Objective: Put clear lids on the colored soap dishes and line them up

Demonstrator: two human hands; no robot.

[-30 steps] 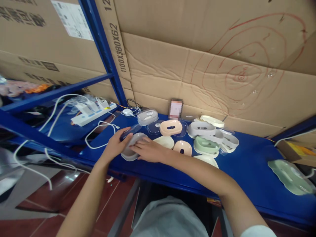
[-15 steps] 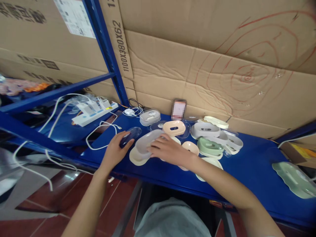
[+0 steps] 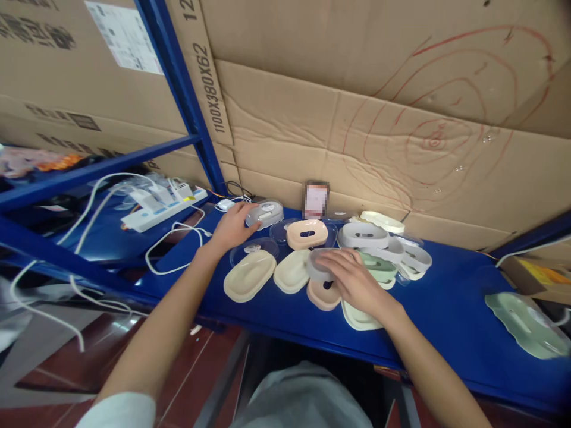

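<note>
My left hand (image 3: pixel 232 227) reaches to the back of the blue shelf (image 3: pixel 446 297) and closes its fingers on the left end of a grey soap box with a clear lid (image 3: pixel 267 213). A loose clear lid (image 3: pixel 253 246) lies just below that hand. My right hand (image 3: pixel 353 279) holds a grey dish (image 3: pixel 317 267) over a pink dish (image 3: pixel 322 295). Two cream dishes (image 3: pixel 248 276) (image 3: pixel 292 271) lie side by side between my hands. A green dish (image 3: pixel 381 268) is partly hidden under my right hand's fingers.
A peach soap box (image 3: pixel 307 233), a grey one (image 3: pixel 363 234) and several more dishes crowd the shelf's back. A cream dish (image 3: pixel 359 318) lies near the front edge, a green tray (image 3: pixel 526 324) far right. A power strip (image 3: pixel 160 205) with white cables sits at left. Cardboard stands behind.
My left hand let go of the clear lid and reached back to the lidded grey box. My right hand carried the grey dish rightwards, uncovering a cream dish, and now holds it over the pink dish.
</note>
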